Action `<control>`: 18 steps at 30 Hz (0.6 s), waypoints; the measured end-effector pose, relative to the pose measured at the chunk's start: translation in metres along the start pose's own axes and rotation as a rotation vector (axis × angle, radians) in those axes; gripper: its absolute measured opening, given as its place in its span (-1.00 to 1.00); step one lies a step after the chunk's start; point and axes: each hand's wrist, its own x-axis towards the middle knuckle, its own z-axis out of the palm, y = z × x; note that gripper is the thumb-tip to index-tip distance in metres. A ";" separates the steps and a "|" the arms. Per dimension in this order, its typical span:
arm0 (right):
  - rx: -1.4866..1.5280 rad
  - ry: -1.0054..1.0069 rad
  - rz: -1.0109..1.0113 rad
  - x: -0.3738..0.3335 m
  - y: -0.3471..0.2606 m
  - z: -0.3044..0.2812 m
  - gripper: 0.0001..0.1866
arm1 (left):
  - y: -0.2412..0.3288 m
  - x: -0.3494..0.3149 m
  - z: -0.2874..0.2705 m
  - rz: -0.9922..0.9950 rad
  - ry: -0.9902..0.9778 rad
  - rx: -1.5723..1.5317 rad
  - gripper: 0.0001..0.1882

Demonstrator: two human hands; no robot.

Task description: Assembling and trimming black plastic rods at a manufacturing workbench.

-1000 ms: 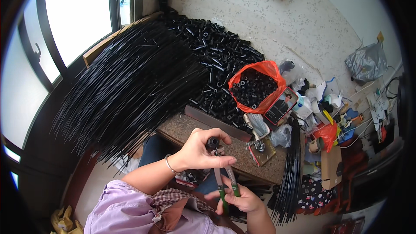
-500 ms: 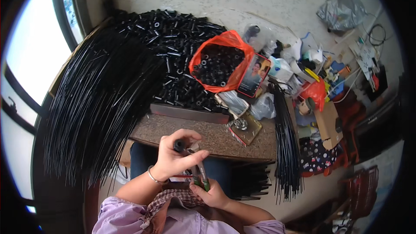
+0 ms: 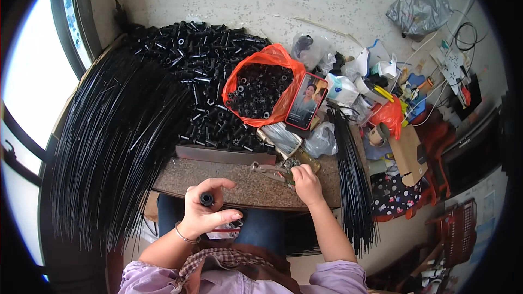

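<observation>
Well to the left of the open, orange-red plastic bag (image 3: 275,54) in the head view, I have a broad sheaf of long, thin black rods (image 3: 117,152). Nearer the wearer than the bag, and to its left, the left hand (image 3: 199,219) holds a short, hollow black plastic tube (image 3: 206,199) with its open end facing up at me. The lower fingers wrap the tube, while thumb and forefinger stand spread with a gap between them. Half a second ago the metal pliers with green handles (image 3: 268,170) had their head in that gap; now they are gone from it.

I find the pliers on the near side of the bag, low over the speckled brown tabletop (image 3: 223,179), head pointing left. I cannot tell whether they rest there fully. Just right of them, nearer me than the bag, the right hand (image 3: 307,186) has its fingers bunched over the handle ends; how firmly they grip, I cannot make out. Tool and tube are now well apart, so I judge the plier work on this tube to be broken off for the moment. Right of the bag, the red-cased phone (image 3: 306,100) leans against its side.
</observation>
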 end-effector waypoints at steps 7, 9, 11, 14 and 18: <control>0.156 -0.036 0.203 -0.004 0.006 0.000 -0.76 | 0.008 -0.001 0.007 -0.021 -0.040 -0.025 -0.53; 0.151 0.048 0.304 -0.007 0.011 0.005 -0.75 | 0.006 -0.003 0.006 0.011 -0.055 0.007 -0.54; 0.218 0.108 0.466 -0.010 0.019 0.013 -0.72 | 0.008 -0.008 0.004 0.033 -0.122 0.001 -0.61; 0.504 0.251 0.646 0.006 -0.008 -0.006 -0.76 | 0.018 -0.014 0.005 0.014 -0.190 0.038 -0.61; 1.634 0.299 0.802 0.037 -0.099 -0.058 -0.78 | 0.024 -0.018 0.020 0.071 -0.219 0.147 -0.49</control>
